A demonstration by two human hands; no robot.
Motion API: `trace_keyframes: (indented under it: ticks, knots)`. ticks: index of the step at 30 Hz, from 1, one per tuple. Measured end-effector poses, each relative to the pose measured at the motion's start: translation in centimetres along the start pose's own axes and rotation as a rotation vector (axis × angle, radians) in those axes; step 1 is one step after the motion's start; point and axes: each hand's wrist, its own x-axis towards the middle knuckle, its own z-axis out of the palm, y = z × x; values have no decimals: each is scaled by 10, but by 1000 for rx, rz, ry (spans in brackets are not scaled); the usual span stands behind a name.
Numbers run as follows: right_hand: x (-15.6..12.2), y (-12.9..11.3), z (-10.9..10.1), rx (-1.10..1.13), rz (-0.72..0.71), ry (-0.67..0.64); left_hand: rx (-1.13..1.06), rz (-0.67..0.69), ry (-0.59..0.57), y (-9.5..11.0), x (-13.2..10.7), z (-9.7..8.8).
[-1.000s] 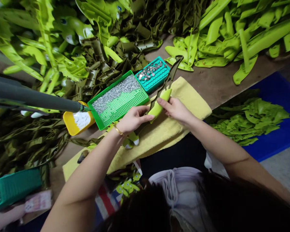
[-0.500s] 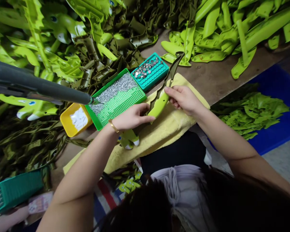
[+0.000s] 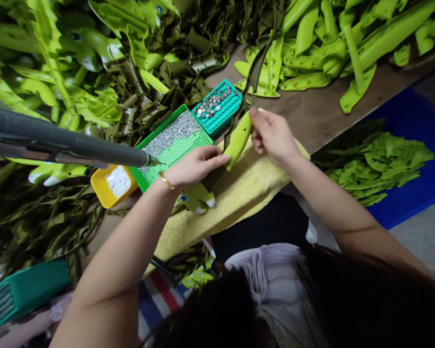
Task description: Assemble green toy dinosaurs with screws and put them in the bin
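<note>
My left hand pinches the lower end of a lime-green plastic toy part, held over a yellow towel. My right hand grips the part's upper end, fingers curled round it. A thin dark olive strip rises from the part toward the far pile. Another green toy piece with white tips lies on the towel under my left wrist.
A green tray of small silvery screws, a teal tray of metal discs and a yellow tub of white bits stand behind the towel. A grey hanging tool reaches in from the left. Green and olive parts are heaped around; a blue bin is right.
Both hands have lifted the green part up and away from me, and the dark strip now stands more upright. The view has shifted slightly.
</note>
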Motion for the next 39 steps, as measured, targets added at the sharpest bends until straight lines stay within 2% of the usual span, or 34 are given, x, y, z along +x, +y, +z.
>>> trace_keyframes:
  ticks: [2, 4, 8, 11, 14, 16, 18, 20, 23, 27, 30, 32, 36, 37, 39]
  knots:
    - [-10, 8, 8, -56, 74, -91, -23, -54, 18, -7, -6, -2]
    - [-21, 18, 19, -169, 92, -127, -56, -57, 83, -11, -6, 0]
    - [-35, 31, 40, -288, 41, -54, -78, -18, 115, -11, -3, 9]
    - [-38, 38, 51, -205, 13, 6, -122, 13, 142, -11, -5, 14]
    - [-38, 41, 56, -109, 28, 55, -242, -54, 167, -13, -9, 15]
    - [-39, 40, 53, -92, 67, -26, -314, -119, 118, -16, -13, 14]
    - [-39, 37, 47, -105, 113, -198, -343, -164, 59, -19, -18, 12]
    - [-40, 34, 42, -112, 134, -302, -348, -162, 46, -21, -21, 10]
    - [-41, 35, 45, -65, 109, -217, -265, -71, 67, -22, -23, 9]
    - [-47, 44, 61, 41, 56, -68, -55, 66, 48, -23, -22, 8]
    - [-48, 48, 68, 114, 53, -10, -50, 91, 61, -25, -20, 7]
    - [-47, 47, 63, 87, 73, -26, -49, 84, 73, -27, -19, 7]
    - [-38, 35, 36, 14, 149, -242, -1, 90, 21, -31, -20, 6]
    - [-36, 32, 29, 27, 147, -244, 7, 77, 14, -30, -20, 6]
    - [-31, 26, 19, 30, 112, -159, 28, 43, 28, -28, -19, 7]
